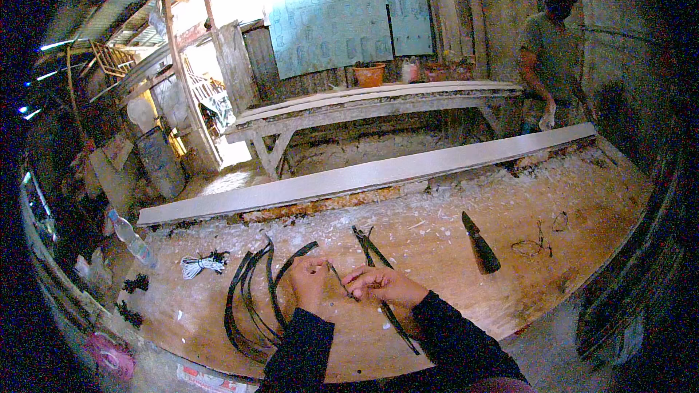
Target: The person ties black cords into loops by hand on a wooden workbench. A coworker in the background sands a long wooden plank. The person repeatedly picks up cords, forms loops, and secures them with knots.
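Note:
Over the wooden table (437, 247), my left hand (309, 284) and my right hand (391, 286) pinch a short, thin dark strip (336, 274) between them. The strip slants from my left fingertips down to my right ones. Long, curved black strips (231, 309) lie beside my left hand and partly under its forearm. More straight black strips (400, 330) pass beneath my right hand. To the right rests a dark knife-like tool (482, 251) with a pointed end and a wide lower part.
A white bundle of string (202, 267), small black bundles (129, 314) and a clear plastic bottle (132, 239) lie at left. Thin wire loops (529, 249) are at right. A long pale board (364, 175) borders the far edge. Beyond stand a bench (291, 118) and a person (555, 58).

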`<state>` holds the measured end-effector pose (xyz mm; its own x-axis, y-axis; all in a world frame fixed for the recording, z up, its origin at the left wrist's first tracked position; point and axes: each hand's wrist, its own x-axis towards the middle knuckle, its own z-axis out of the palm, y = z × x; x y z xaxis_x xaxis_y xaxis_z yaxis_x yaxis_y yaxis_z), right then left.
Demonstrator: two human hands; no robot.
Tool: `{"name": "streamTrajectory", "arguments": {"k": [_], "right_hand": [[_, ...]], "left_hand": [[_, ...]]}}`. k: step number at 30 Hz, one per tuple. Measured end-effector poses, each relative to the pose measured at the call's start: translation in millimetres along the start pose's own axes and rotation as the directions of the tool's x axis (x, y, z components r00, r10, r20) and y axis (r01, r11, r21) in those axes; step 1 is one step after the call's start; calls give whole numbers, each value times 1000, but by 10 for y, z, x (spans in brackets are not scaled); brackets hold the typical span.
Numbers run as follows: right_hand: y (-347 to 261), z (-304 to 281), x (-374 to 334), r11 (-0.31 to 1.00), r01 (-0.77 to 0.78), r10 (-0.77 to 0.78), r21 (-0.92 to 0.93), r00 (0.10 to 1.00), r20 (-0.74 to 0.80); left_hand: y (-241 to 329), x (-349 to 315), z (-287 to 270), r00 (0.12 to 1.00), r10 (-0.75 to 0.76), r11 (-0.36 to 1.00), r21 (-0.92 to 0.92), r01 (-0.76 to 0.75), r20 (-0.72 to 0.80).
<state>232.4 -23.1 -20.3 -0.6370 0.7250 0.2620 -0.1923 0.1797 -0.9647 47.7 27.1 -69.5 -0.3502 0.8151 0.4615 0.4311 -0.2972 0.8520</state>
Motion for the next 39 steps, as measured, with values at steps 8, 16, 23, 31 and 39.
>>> {"name": "streamTrajectory", "arguments": {"k": [8,16,23,31,39], "right_hand": [[-143,-24,-55,987,-136,130,-82,989,-70],[-8,-178,-9,990,-130,85,-59,870,-486],[-42,-184,-30,611,-394,-345,-687,649,-678],[-92,-217,-22,750,-338,-348,-569,530,-773],[71,-362,-24,561,-396,-434,-727,607,-666]], "left_hand": [[-136,-56,103,982,26,970,-240,20,187],[393,-184,-51,887,46,980,-192,48,460],[585,-362,-40,482,76,850,-309,426,873],[710,-513,15,500,115,795,-381,472,858],[748,-465,-56,640,138,546,-597,588,756]]}}
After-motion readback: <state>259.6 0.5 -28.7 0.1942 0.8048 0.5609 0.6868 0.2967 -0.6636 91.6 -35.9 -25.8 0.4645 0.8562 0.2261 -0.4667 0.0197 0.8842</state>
